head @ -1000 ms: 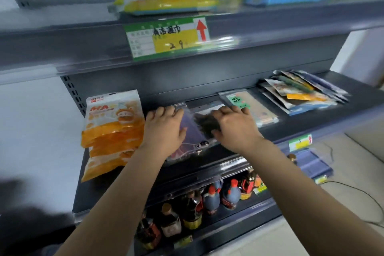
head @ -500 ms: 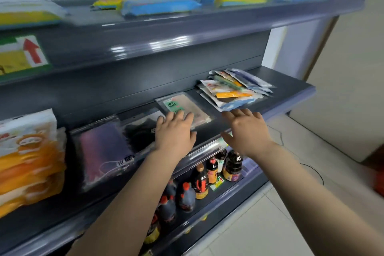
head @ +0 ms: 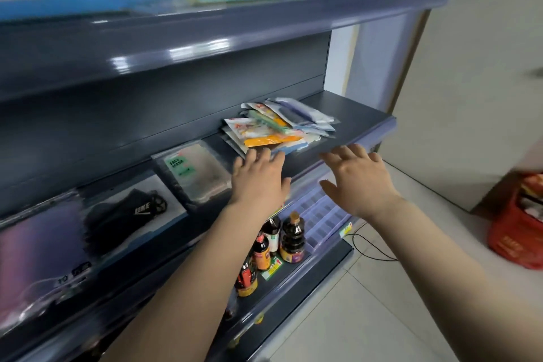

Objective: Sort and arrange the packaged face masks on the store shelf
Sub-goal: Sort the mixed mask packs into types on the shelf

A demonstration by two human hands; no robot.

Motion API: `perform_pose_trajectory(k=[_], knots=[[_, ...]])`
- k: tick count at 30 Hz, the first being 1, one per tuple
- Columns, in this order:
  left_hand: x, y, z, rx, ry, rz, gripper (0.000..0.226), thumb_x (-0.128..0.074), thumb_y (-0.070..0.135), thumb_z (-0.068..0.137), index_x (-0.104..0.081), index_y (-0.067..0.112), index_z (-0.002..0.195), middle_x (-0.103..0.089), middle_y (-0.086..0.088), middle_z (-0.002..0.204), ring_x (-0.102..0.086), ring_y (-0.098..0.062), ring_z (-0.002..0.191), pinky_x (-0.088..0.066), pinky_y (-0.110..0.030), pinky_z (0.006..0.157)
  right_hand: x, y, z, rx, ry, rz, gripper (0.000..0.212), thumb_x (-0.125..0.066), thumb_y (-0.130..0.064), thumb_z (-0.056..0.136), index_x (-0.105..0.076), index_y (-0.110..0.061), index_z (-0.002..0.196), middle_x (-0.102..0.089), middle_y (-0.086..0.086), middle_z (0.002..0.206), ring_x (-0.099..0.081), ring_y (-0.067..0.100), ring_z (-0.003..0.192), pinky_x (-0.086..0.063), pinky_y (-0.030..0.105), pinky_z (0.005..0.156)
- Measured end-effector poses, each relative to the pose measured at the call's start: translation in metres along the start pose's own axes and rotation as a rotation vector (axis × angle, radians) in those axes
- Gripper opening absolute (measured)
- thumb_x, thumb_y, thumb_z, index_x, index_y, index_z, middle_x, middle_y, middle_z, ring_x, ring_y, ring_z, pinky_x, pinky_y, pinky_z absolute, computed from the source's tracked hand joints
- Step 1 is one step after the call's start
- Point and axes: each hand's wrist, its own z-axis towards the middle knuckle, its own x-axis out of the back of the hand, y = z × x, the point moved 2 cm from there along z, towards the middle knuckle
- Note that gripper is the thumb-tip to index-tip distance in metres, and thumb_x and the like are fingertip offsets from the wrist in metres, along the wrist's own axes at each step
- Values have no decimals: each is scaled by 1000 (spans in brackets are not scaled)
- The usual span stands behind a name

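With the laid-out packs now left behind, both hands, left hand and right hand, fingers spread wide and holding nothing, are closing on the unsorted mask pile.

The scene is seen from a single wide-angle view worn on the head, aimed forward and down along both forearms. It is held close to the shelf, within arm's reach, and the shelf is met at a slant so its front edge runs from lower left to upper right. The top shelf is seen from just below, the bottles from above. The floor and wall are taken in at right. Straight edges are bent by the lens.
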Motion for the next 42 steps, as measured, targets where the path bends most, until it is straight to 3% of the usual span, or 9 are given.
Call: perform_pose_trajectory(k=[11, 23, 33, 42], knots=[[-43, 55, 118, -53, 14, -44, 47, -46, 41, 93, -38, 23, 136, -43, -4, 138, -34, -26, 127, -27, -41, 102, -33, 79, 79, -41, -17, -18, 53, -39, -43, 95, -29, -26, 144, -36, 1, 146, -32, 25, 132, -30, 39, 104], [-83, 73, 201, -19, -52, 48, 54, -44, 43, 93, -32, 21, 141, -41, -6, 140, -35, -27, 128, -28, -42, 103, -71, 138, 174, 17, -62, 16, 53, -42, -43, 94, -33, -24, 142, -39, 3, 143, -35, 26, 131, -31, 41, 104], [-108, 88, 258, 215, -84, 94, 58, -40, 46, 93, -26, 24, 145, -37, -4, 145, -30, -26, 132, -24, -42, 106, -111, 187, 257, 221, -85, 105, 51, -44, -42, 94, -36, -22, 140, -43, 3, 142, -38, 27, 130, -32, 41, 103], [-123, 114, 283, 473, -107, 125, 56, -41, 44, 93, -27, 24, 144, -36, -1, 143, -32, -26, 129, -27, -42, 104, -150, 220, 314, 404, -162, 424, 48, -51, -33, 91, -43, -15, 135, -51, 9, 132, -43, 31, 124, -41, 37, 96]])
